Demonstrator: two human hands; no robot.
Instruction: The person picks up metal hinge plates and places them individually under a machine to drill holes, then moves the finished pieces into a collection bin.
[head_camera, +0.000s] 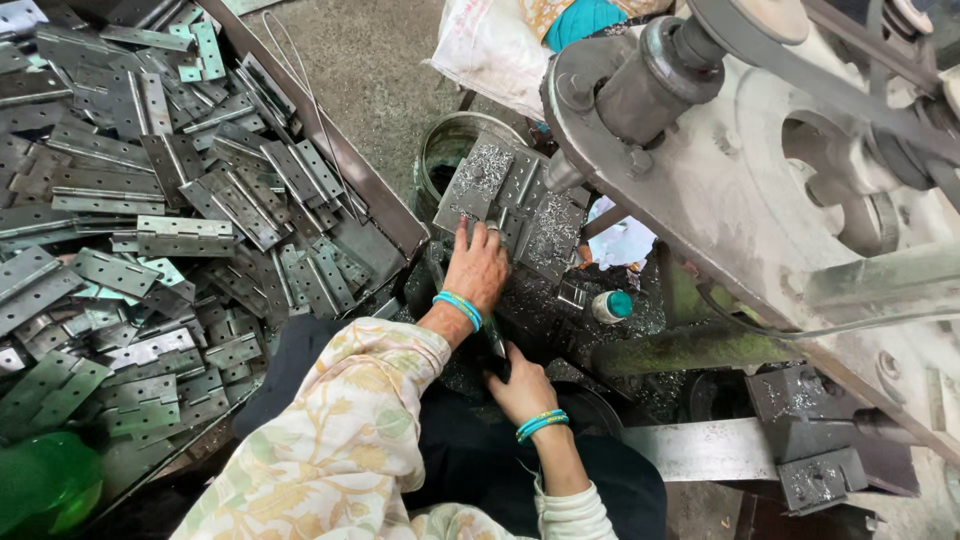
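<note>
1. My left hand (477, 268) lies flat on a metal hinge (497, 192); my fingers (462, 236) are stretched out and close together, pressing down on it, not pinching it.
2. The hinge is open and grey; it sits on the work plate under the tip of the big machine (760, 170), just past my fingertips; shiny metal crumbs lie all over it.
3. My right hand (520, 385) is lower down, near my lap; it is curled around something dark, but I cannot tell what it is; I cannot tell how tight the fingers are.
4. Both my wrists wear blue bangles (459, 308); my sleeve (350, 420) has a flower print.
5. On my left is a big tray (395, 215) heaped with many more grey hinges (180, 235); it is just beside my left arm.
6. A small bottle with a green cap (609, 306) lies to the right of my left hand, near it but not touching.
7. A round metal bucket (450, 150) stands behind the hinge, beside the tray.
</note>
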